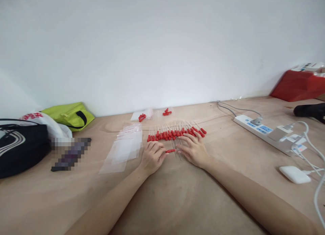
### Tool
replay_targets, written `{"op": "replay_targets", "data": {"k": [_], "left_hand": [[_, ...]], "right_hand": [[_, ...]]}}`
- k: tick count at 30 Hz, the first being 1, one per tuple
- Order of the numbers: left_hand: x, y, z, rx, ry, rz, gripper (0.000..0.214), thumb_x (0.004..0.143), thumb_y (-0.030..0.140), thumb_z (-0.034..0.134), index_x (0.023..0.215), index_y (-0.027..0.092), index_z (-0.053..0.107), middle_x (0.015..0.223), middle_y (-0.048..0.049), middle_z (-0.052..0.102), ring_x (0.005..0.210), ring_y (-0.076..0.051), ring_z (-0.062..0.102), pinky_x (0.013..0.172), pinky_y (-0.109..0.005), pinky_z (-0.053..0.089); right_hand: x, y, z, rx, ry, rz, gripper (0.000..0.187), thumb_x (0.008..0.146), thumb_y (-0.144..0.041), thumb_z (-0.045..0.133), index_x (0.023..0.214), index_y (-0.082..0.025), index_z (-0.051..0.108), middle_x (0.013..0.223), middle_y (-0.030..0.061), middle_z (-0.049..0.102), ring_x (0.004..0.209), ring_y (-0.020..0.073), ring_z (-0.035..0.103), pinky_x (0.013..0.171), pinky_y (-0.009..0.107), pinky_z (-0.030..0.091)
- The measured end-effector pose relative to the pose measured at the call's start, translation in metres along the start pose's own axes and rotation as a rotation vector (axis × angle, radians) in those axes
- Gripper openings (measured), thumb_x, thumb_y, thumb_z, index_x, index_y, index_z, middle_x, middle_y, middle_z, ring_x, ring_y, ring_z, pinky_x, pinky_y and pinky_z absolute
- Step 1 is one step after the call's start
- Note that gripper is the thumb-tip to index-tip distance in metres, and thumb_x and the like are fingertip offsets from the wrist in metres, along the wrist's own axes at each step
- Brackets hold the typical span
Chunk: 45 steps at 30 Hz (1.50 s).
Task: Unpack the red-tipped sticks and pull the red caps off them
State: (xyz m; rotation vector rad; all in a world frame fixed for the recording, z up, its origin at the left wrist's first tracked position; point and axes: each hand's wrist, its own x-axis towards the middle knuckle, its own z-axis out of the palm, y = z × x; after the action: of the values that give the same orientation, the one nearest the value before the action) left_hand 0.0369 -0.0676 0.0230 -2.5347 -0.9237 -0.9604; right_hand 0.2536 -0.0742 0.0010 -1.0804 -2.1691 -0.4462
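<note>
A dropper (170, 150) with a red rubber bulb lies sideways between my hands. My left hand (152, 157) pinches the bulb end. The fingers of my right hand (194, 149) close on the thin end at its right, which they partly cover. Several clear, thin glass tubes (177, 155) lie beneath and beside the right fingertips. Just beyond both hands, many droppers with red bulbs (166, 135) are lined up in a row, bulbs towards me and glass stems pointing to the wall. The right fingers hide part of that row.
Clear zip bags (127, 145) overlap left of my hands. Loose red bulbs (142, 117) rest on bags behind. A white power strip (261, 129) with cables and a white charger (294, 174) lie right. A black bag (22, 150) and green bag (72, 114) stand left, a red box (297, 86) far right.
</note>
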Motion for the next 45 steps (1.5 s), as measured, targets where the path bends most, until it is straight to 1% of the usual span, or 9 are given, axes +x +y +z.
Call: {"op": "replay_targets", "data": {"k": [4, 7, 9, 14, 20, 26, 32, 41, 45], "left_hand": [[-0.001, 0.002, 0.002, -0.008, -0.016, -0.036, 0.015, 0.08, 0.031, 0.052, 0.08, 0.019, 0.062, 0.084, -0.0049, 0.062, 0.085, -0.019, 0.052, 0.078, -0.034, 0.041], [0.0, 0.005, 0.005, -0.014, -0.049, -0.026, 0.026, 0.08, 0.036, 0.052, 0.097, 0.019, 0.06, 0.1, -0.0074, 0.061, 0.098, -0.021, 0.051, 0.087, -0.039, 0.039], [0.001, 0.007, 0.007, -0.022, -0.083, 0.001, 0.029, 0.082, 0.035, 0.05, 0.104, 0.019, 0.058, 0.109, -0.0075, 0.059, 0.107, -0.022, 0.048, 0.093, -0.041, 0.036], [0.002, 0.008, 0.011, -0.06, -0.143, 0.0, 0.022, 0.085, 0.028, 0.045, 0.096, 0.022, 0.062, 0.114, -0.0038, 0.058, 0.115, -0.021, 0.044, 0.1, -0.045, 0.029], [-0.002, 0.009, 0.004, -0.08, -0.184, 0.009, 0.019, 0.085, 0.025, 0.046, 0.08, 0.024, 0.064, 0.106, 0.0009, 0.063, 0.113, -0.021, 0.047, 0.101, -0.049, 0.023], [-0.003, 0.011, -0.001, -0.061, -0.198, 0.025, 0.021, 0.084, 0.022, 0.044, 0.079, 0.024, 0.065, 0.108, -0.0003, 0.062, 0.115, -0.021, 0.044, 0.101, -0.049, 0.025], [-0.003, 0.01, -0.002, -0.054, -0.189, 0.036, 0.023, 0.084, 0.021, 0.043, 0.076, 0.023, 0.064, 0.113, 0.0004, 0.06, 0.117, -0.023, 0.042, 0.098, -0.05, 0.027], [-0.005, 0.013, -0.002, -0.048, -0.141, 0.092, 0.019, 0.083, 0.017, 0.045, 0.075, 0.022, 0.062, 0.11, 0.0017, 0.062, 0.112, -0.021, 0.047, 0.096, -0.046, 0.029], [-0.009, 0.008, -0.004, -0.055, -0.116, 0.089, 0.019, 0.083, 0.016, 0.044, 0.079, 0.022, 0.061, 0.107, 0.001, 0.063, 0.109, -0.02, 0.048, 0.096, -0.044, 0.03]], "right_hand": [[0.0, -0.001, 0.002, 0.05, 0.003, 0.008, 0.015, 0.082, -0.033, 0.051, 0.087, -0.029, 0.065, 0.105, 0.001, 0.059, 0.106, 0.0182, 0.045, 0.099, 0.045, 0.016], [0.0, -0.003, 0.003, 0.079, 0.018, -0.008, 0.016, 0.082, -0.032, 0.05, 0.084, -0.027, 0.065, 0.102, 0.0011, 0.06, 0.104, 0.0179, 0.046, 0.098, 0.044, 0.018], [-0.001, -0.005, 0.003, 0.086, 0.022, -0.022, 0.016, 0.082, -0.031, 0.05, 0.084, -0.027, 0.065, 0.101, 0.0013, 0.06, 0.104, 0.0178, 0.046, 0.098, 0.044, 0.019], [-0.003, -0.007, 0.002, 0.073, 0.024, -0.056, 0.016, 0.082, -0.027, 0.049, 0.085, -0.027, 0.065, 0.101, 0.0006, 0.061, 0.104, 0.0175, 0.046, 0.099, 0.044, 0.019], [-0.003, -0.008, -0.004, 0.065, 0.065, -0.126, 0.021, 0.083, -0.024, 0.045, 0.08, -0.026, 0.065, 0.092, -0.0028, 0.065, 0.091, 0.0153, 0.049, 0.097, 0.041, 0.022], [-0.004, -0.008, -0.003, 0.033, 0.036, -0.141, 0.019, 0.082, -0.023, 0.047, 0.082, -0.027, 0.066, 0.094, -0.0019, 0.064, 0.093, 0.0156, 0.048, 0.096, 0.041, 0.023], [-0.004, -0.008, -0.004, 0.023, 0.055, -0.156, 0.019, 0.082, -0.024, 0.047, 0.079, -0.027, 0.066, 0.095, -0.003, 0.064, 0.093, 0.0154, 0.047, 0.096, 0.041, 0.024], [-0.002, -0.011, -0.009, 0.064, 0.063, -0.147, 0.021, 0.083, -0.025, 0.045, 0.077, -0.027, 0.065, 0.093, -0.003, 0.065, 0.092, 0.0161, 0.048, 0.094, 0.041, 0.025], [-0.004, -0.006, -0.01, 0.101, 0.086, -0.157, 0.022, 0.084, -0.025, 0.045, 0.076, -0.026, 0.065, 0.092, -0.0035, 0.065, 0.091, 0.0162, 0.049, 0.094, 0.041, 0.025]]}}
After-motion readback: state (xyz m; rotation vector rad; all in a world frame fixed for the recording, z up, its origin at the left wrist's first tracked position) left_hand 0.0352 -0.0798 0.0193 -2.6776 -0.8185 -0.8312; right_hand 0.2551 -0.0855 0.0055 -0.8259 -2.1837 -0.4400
